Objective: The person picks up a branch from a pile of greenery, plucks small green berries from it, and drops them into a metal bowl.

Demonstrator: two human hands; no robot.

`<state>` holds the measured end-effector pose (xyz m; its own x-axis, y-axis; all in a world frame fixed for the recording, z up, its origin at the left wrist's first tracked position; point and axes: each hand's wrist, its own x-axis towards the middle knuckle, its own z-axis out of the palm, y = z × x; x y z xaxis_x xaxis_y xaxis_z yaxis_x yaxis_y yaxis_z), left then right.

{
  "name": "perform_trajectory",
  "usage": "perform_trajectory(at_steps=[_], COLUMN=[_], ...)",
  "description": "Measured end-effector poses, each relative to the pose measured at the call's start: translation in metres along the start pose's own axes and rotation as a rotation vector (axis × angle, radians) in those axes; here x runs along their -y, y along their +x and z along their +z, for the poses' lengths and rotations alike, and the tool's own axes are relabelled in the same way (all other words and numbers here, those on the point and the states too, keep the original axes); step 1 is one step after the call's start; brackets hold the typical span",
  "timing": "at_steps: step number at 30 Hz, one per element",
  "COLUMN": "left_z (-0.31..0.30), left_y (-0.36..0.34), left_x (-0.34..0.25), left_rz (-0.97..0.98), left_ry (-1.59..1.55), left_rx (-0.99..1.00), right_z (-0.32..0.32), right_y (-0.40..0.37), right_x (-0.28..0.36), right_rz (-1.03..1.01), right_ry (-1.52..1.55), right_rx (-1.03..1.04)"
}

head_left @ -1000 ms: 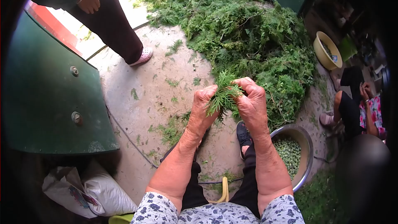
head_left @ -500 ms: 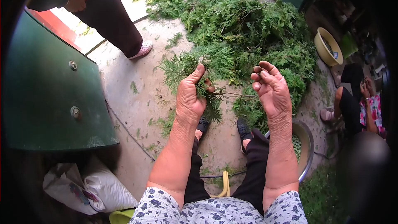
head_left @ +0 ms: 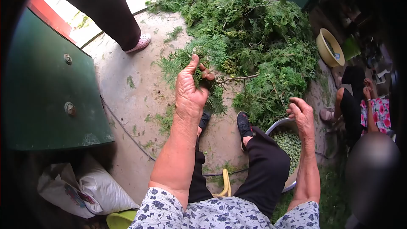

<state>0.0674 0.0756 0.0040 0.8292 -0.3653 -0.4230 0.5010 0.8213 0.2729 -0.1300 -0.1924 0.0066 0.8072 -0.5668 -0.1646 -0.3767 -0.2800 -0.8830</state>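
Observation:
My left hand (head_left: 191, 85) is closed around a green leafy sprig (head_left: 180, 65), whose bare woody stem points right toward the pile. My right hand (head_left: 303, 116) is above the far rim of a metal basin (head_left: 293, 182), with its fingers curled; whether anything small is between them is hidden. Many small pale green berries (head_left: 285, 146) lie in the basin, beside my right knee. A large heap of green branches (head_left: 263, 38) spreads over the floor ahead.
A person in dark trousers (head_left: 110, 12) stands at upper left. Another person in a floral top (head_left: 375, 114) sits at right, near a yellow basin (head_left: 324, 48). A green metal door (head_left: 55, 89) and white sacks (head_left: 101, 188) are at left. A cable (head_left: 127, 129) crosses the floor.
My right hand has moved right and down, away from the sprig to over the basin. The left hand still holds the sprig, slightly farther left. More of the basin shows.

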Motion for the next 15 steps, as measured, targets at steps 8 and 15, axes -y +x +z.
perform_trajectory(at_steps=[8, 15], left_z=[0.008, 0.009], left_y=[-0.007, -0.010], left_x=[0.008, -0.011], left_rz=[0.016, 0.089], left_ry=[0.116, 0.233], left_rx=[-0.047, -0.004], right_z=[0.099, 0.100], right_y=[0.010, 0.009], right_x=[0.101, 0.069], right_rz=[-0.187, -0.498], right_ry=[0.144, -0.192], right_rx=[0.330, 0.214])
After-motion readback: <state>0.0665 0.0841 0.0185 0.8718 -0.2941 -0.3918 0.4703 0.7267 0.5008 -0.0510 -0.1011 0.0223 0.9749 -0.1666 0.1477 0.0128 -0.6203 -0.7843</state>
